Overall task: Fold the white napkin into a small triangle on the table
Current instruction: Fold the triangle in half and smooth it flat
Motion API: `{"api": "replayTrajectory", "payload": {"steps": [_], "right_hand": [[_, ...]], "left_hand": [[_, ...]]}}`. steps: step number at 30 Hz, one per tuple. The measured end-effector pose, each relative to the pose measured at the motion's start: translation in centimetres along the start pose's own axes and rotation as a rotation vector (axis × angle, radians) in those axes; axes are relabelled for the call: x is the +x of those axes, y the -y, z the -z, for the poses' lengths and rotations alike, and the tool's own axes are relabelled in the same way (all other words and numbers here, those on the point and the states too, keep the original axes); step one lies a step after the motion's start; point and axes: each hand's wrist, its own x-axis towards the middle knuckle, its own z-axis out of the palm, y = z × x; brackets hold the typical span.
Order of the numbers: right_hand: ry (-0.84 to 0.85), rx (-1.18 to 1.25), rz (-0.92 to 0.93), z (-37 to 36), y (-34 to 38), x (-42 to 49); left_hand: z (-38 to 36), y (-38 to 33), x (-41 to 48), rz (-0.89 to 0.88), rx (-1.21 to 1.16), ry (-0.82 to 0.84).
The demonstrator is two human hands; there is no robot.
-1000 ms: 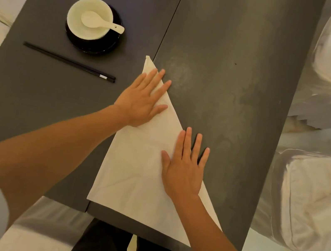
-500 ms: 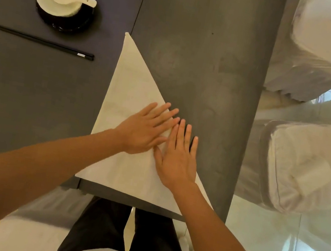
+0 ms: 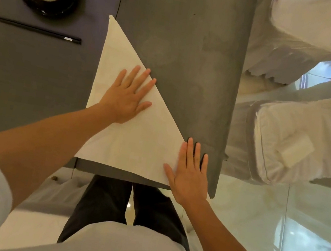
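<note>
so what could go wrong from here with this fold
The napkin has its near corner at the table edge under the right hand; a slip could drag that corner off. The left hand presses flat on the cloth; uneven smoothing could skew the long crease. The chopsticks lie close to the far tip.

Dark table [image 3: 185, 41] bears napkin [image 3: 135, 142], chopsticks [image 3: 32, 28], saucer [image 3: 48, 7]

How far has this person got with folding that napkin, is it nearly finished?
Partway, it seems. Done: the white napkin already lies on the grey table as one large flat triangle. In hand: the left hand and right hand both rest flat and open on it, along the long slanted edge, apparently smoothing the crease. Left: the triangle is large, so it likely needs more folding to become small.
</note>
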Motion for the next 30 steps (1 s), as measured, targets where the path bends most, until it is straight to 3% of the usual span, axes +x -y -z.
{"api": "replayTrajectory", "payload": {"steps": [6,11,15,20,23,30], "right_hand": [[0.034,-0.047,-0.005,0.0,-2.6,-3.0],[0.067,-0.110,-0.050,-0.7,-5.9,-6.3],[0.090,0.122,-0.187,-0.3,-6.5,-6.8],[0.031,0.564,-0.509,1.1,-6.5,-6.2],[0.022,0.614,-0.590,1.8,-7.2,-5.7],[0.121,0.623,-0.550,2.7,-7.8,-5.1]], "left_hand": [[-0.2,-3.1,-1.7,0.196,-0.093,0.060],[-1.2,-5.1,-6.7,0.163,-0.102,0.105],[-2.4,-6.2,-10.7,0.181,-0.117,0.145],[-3.4,-7.0,-14.8,0.217,-0.119,0.178],[-3.8,-7.0,-15.7,0.218,-0.124,0.189],[-3.0,-5.8,-13.0,0.226,-0.136,0.168]]}}
